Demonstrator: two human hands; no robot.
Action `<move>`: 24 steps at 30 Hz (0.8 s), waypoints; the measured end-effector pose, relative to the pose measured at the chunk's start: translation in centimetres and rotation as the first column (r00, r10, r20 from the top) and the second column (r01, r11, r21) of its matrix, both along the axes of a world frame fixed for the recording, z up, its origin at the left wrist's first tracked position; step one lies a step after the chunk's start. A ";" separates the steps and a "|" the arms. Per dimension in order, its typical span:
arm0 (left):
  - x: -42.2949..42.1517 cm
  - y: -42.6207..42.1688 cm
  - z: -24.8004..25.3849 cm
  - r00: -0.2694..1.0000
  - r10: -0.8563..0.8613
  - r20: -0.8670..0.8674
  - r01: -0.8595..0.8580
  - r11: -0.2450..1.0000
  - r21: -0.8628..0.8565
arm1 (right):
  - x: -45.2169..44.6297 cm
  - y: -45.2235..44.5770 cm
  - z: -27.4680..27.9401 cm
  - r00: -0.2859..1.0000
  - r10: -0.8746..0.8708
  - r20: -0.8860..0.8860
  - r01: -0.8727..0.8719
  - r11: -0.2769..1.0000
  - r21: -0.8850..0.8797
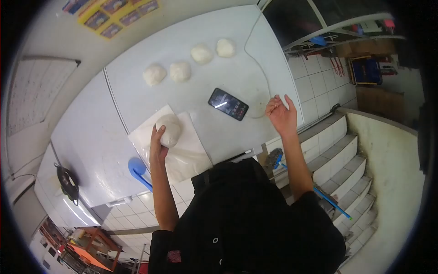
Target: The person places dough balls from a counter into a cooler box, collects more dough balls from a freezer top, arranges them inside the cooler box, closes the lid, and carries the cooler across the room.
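Note:
My left hand (158, 142) is closed on the near side of a pale, rounded dough ball (170, 129). That ball rests on, or just above, a stack of whitish paper or plastic sheets (186, 155) at the table's near edge. Away to the right, my right hand (282, 118) is raised by the table's right edge, thumb and fingers apart and partly bent, holding nothing. A phone (228, 104) with its screen lit lies between my hands. Farther back sit more dough balls (180, 71), several of them in a loose row.
The white table (137, 107) has a thin cable (258, 59) along its right side. Left of the sheets lies a blue round-headed utensil (137, 168); farther left, a black oval object (67, 183). Tiled steps (337, 164) and a blue-handled mop (275, 159) are at the right.

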State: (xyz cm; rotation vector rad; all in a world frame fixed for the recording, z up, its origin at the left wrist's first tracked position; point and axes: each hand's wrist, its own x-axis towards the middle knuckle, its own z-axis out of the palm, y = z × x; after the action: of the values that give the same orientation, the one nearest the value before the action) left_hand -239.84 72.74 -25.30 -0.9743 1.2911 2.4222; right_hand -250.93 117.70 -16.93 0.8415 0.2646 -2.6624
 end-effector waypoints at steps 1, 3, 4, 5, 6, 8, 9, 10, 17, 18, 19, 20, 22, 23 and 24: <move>-0.1 0.3 -1.0 0.999 0.046 0.026 -0.048 0.998 0.049 | 0.6 -1.2 1.8 0.999 -0.014 -0.041 0.013 0.999 -0.030; -0.8 0.5 -0.4 0.993 0.107 0.040 -0.110 0.991 0.073 | 1.3 -4.5 7.6 0.984 0.019 -0.176 -0.037 0.995 -0.098; -0.8 1.3 0.7 0.972 0.229 0.051 -0.234 0.962 0.144 | 2.2 -6.3 11.4 0.964 0.057 -0.261 -0.092 0.988 -0.126; -0.6 2.0 1.3 0.936 0.343 0.075 -0.351 0.911 0.218 | 3.4 -7.5 14.1 0.906 0.072 -0.416 -0.189 0.951 -0.245; -0.2 2.2 1.3 0.920 0.386 0.060 -0.389 0.887 0.250 | 5.1 -8.7 16.2 0.851 0.045 -0.523 -0.249 0.911 -0.328; -0.1 2.9 2.4 0.902 0.428 0.053 -0.427 0.872 0.240 | 5.5 -12.8 20.4 0.643 -0.205 -0.738 -0.412 0.720 -0.559; -0.3 3.3 3.0 0.886 0.462 0.041 -0.457 0.856 0.242 | 6.2 -13.5 22.0 0.617 -0.268 -0.740 -0.427 0.676 -0.601; -0.3 3.5 3.2 0.885 0.462 0.054 -0.463 0.862 0.206 | 6.9 -14.2 23.5 0.589 -0.330 -0.737 -0.447 0.627 -0.638; 2.0 4.1 2.0 0.894 0.436 0.097 -0.447 0.874 0.188 | 4.0 -13.5 24.4 0.709 -0.152 -0.689 -0.545 0.502 -0.672; 2.8 4.8 2.5 0.901 0.408 0.149 -0.432 0.879 0.204 | 2.7 -12.9 23.6 0.588 -0.021 -0.809 -0.705 0.477 -0.525; 3.0 4.8 2.8 0.906 0.381 0.182 -0.416 0.882 0.222 | 1.8 -12.8 23.2 0.568 0.014 -0.823 -0.652 0.617 -0.440; 4.7 4.5 1.2 0.920 0.348 0.178 -0.388 0.872 0.300 | 0.7 -13.3 22.6 0.549 0.052 -0.834 -0.585 0.736 -0.340; 7.6 5.5 0.8 0.961 0.254 0.111 -0.276 0.840 0.467 | -5.6 -16.1 14.9 0.125 0.281 -0.951 -0.419 0.884 0.207; 8.3 6.5 2.3 0.983 0.160 0.089 -0.183 0.865 0.467 | -8.7 -14.8 12.7 0.119 0.744 -0.658 -0.238 0.664 0.708; 9.2 7.6 3.8 0.996 0.055 0.075 -0.083 0.881 0.465 | -12.2 -16.7 9.4 0.156 0.931 -0.330 -0.225 0.359 0.906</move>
State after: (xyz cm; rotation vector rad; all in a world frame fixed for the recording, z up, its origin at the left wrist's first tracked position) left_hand -230.69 80.33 -21.48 -0.9493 0.6027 2.5541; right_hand -263.16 101.03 -7.55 -0.6041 1.5763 -1.7009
